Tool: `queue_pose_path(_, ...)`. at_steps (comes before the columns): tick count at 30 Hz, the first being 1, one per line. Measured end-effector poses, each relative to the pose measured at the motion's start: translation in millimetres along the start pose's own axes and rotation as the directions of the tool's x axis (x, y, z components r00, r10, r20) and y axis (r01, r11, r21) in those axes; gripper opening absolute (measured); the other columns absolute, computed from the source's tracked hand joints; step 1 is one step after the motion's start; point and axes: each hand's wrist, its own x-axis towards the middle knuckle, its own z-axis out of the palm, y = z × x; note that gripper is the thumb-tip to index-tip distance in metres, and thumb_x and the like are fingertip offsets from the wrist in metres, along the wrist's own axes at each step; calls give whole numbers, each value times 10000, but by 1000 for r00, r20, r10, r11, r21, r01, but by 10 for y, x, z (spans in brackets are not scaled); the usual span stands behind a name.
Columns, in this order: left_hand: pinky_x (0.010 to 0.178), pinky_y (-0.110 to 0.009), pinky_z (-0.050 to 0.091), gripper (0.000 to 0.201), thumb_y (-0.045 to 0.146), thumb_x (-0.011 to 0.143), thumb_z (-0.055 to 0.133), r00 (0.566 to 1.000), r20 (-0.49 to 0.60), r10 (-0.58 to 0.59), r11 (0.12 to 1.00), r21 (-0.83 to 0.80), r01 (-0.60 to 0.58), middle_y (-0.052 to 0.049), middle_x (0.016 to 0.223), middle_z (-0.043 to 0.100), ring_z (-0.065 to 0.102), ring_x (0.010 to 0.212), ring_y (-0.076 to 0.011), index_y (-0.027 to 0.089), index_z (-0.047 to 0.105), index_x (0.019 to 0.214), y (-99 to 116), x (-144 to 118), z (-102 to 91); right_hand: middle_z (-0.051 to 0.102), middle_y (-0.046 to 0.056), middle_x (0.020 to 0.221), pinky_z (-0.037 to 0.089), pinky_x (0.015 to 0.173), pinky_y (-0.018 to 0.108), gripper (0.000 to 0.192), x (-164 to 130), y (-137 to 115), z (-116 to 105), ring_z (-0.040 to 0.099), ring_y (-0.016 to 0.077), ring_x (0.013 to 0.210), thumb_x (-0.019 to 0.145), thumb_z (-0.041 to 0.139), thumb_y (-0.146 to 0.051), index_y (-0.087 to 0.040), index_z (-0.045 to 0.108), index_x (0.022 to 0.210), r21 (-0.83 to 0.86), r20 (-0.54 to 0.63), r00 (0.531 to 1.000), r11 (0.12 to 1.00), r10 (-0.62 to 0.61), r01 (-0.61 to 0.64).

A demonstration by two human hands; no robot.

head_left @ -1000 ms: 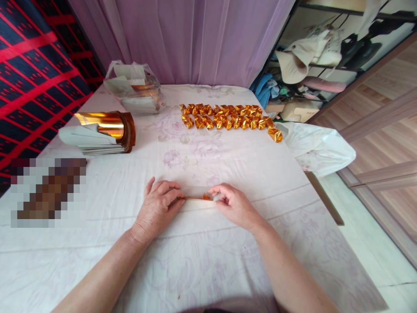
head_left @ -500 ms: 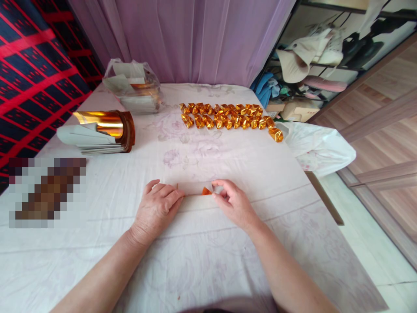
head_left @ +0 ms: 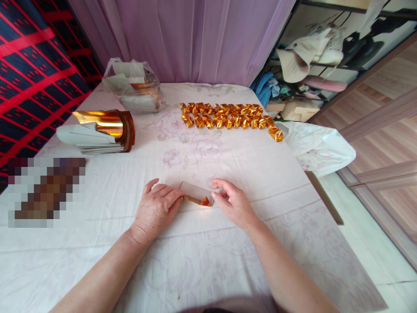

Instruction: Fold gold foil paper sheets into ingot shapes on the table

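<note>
Paper: folded foil strip, thin, light, creases easily; best pinched at ends, 9 & 3 o'clock.
Grip: left hand & right hand, fingertips lightly closed on strip ends.

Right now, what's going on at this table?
A person is folding a small strip of paper, white on one side and gold on the other, on a cloth-covered table. The left hand presses its left end and the right hand pinches its right end. Farther back lie two rows of folded gold pieces, with one more off the right end. A stack of gold-backed sheets sits at the left, a plastic bag of paper behind it.
</note>
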Motion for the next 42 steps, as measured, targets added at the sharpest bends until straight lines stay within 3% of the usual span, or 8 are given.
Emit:
queue_pose_path(9, 1058, -524, 338, 170, 270, 914, 574, 998, 38, -58, 995, -79, 60, -33, 950, 764, 690, 940, -252, 230, 693, 1029, 17, 9, -6, 723, 37, 967, 508, 633, 251, 328, -22, -7, -7, 604, 107, 626, 878, 556, -248, -212, 604, 1200, -31, 38, 994, 994, -105, 106)
queue_pose_path(21, 1092, -561, 286, 352, 402, 876, 626, 995, 98, -10, 993, -112, 21, -68, 1197, 702, 647, 1074, -285, 231, 650, 1183, 70, -4, 16, 736, 30, 977, 508, 651, 258, 394, -41, -2, 45, 601, 110, 608, 895, 526, -228, -225, 552, 1288, -130, 37, 987, 978, -159, 162)
queue_pose_path(27, 1095, -565, 300, 329, 353, 871, 653, 996, 85, 8, 995, -104, 1, -69, 1205, 696, 645, 1075, -282, 243, 658, 1181, 119, -12, 47, 742, 28, 971, 513, 671, 263, 386, -40, -14, 41, 605, 113, 609, 896, 524, -224, -219, 561, 1280, -153, 35, 983, 971, -181, 185)
queue_pose_path(31, 1059, -553, 360, 253, 250, 901, 615, 996, 28, 79, 993, -93, -76, -62, 1153, 707, 655, 1028, -256, 243, 675, 1146, 144, -3, 55, 744, 31, 979, 525, 699, 283, 402, -40, -21, 41, 626, 127, 639, 897, 515, -218, -225, 552, 1297, -168, 49, 982, 968, -181, 186)
queue_pose_path(36, 871, -417, 499, 209, 199, 934, 576, 980, -31, 198, 969, -145, -200, -52, 1060, 710, 646, 936, -214, 236, 692, 1104, 173, 7, 37, 748, 38, 981, 538, 727, 291, 412, -37, -11, 38, 656, 139, 679, 892, 513, -197, -235, 554, 1301, -172, 59, 981, 966, -185, 192)
queue_pose_path(42, 800, -343, 513, 165, 150, 947, 557, 971, -40, 235, 964, -120, -238, -38, 990, 714, 650, 881, -184, 211, 704, 987, 167, 20, 5, 750, 41, 989, 538, 730, 290, 385, -37, -8, 42, 667, 143, 698, 894, 515, -204, -232, 570, 1275, -172, 54, 982, 967, -182, 189)
